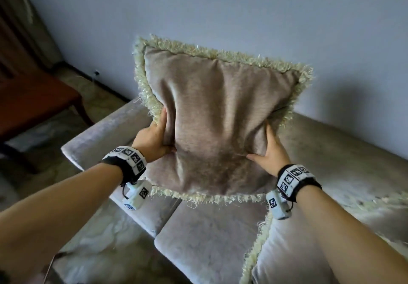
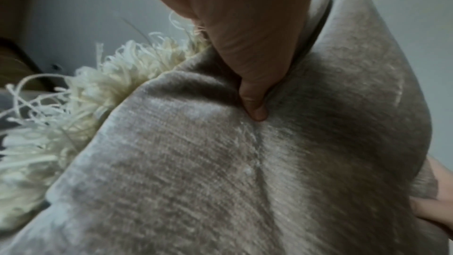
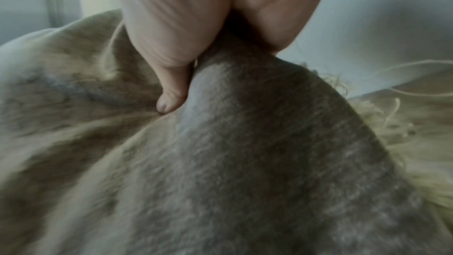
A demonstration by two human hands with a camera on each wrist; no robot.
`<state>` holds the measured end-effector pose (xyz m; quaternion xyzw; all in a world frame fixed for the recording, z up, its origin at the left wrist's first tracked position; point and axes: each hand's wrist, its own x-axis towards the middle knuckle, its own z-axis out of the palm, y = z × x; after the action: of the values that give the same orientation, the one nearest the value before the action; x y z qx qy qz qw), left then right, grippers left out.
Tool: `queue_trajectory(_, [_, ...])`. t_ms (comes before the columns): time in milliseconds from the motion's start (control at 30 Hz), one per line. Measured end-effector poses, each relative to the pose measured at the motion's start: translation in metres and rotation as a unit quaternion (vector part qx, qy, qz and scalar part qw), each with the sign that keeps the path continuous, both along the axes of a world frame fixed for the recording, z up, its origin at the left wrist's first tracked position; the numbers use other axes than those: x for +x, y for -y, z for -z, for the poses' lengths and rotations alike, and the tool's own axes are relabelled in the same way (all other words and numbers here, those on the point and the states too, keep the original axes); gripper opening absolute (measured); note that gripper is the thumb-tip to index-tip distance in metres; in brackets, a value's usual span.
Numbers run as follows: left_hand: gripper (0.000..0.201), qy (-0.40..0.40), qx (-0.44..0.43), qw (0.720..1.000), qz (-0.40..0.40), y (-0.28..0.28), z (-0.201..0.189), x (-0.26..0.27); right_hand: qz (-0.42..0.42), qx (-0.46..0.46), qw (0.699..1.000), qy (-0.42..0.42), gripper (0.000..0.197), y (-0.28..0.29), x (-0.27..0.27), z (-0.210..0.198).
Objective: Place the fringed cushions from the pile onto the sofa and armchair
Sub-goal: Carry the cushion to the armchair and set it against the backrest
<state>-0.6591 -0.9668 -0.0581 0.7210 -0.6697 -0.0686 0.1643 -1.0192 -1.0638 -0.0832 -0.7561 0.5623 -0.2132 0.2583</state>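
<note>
A beige velvet cushion (image 1: 216, 120) with a pale green fringe is held upright in the air above the sofa (image 1: 198, 235). My left hand (image 1: 154, 137) grips its left side, thumb pressed into the front, fingers hidden behind. My right hand (image 1: 269, 151) grips its right side the same way. In the left wrist view the thumb digs into the cushion (image 2: 220, 162) beside the fringe. The right wrist view shows my thumb sunk into the cushion (image 3: 245, 162). A second fringed cushion (image 1: 331, 250) lies on the sofa seat at lower right.
The sofa's left armrest (image 1: 106, 137) runs below my left wrist. A wooden chair with a red seat (image 1: 33, 98) stands on the floor at left. A plain wall (image 1: 242, 14) rises behind the sofa.
</note>
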Motion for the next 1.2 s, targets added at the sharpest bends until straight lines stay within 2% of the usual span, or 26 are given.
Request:
queue_trajectory(133, [0.138,0.050,0.004,0.997,-0.055,-0.036,-0.010,0.118,-0.052,-0.021,0.998,-0.010,0.118,0.007,0.137,-0.012])
queue_trajectory(267, [0.134,0.070,0.016,0.989,-0.132,-0.070,-0.020,0.212,-0.106,-0.037,0.993,-0.023,0.118,0.011,0.256,-0.020])
queue_trajectory(500, [0.123,0.053,-0.001,0.966,-0.252,-0.116,-0.019,0.344,-0.219,-0.064,0.973,-0.035,0.118,0.032,0.438,-0.035])
queue_trajectory(767, [0.134,0.030,-0.060,0.930,-0.361,-0.161,-0.004,0.481,-0.347,-0.081,0.934,-0.033,0.116,0.056,0.665,-0.026])
queue_trajectory(967, [0.121,0.023,-0.047,0.876,-0.479,-0.218,-0.013,0.557,-0.447,-0.084,0.890,-0.027,0.115,0.027,0.812,-0.027])
queue_trajectory(1067, [0.125,0.026,-0.065,0.861,-0.504,-0.251,0.008,0.611,-0.484,-0.089,0.870,-0.030,0.115,0.004,0.889,-0.021])
queue_trajectory(1200, [0.122,0.008,-0.061,0.848,-0.526,-0.288,0.022,0.689,-0.498,-0.094,0.862,-0.032,0.115,-0.033,0.988,-0.010])
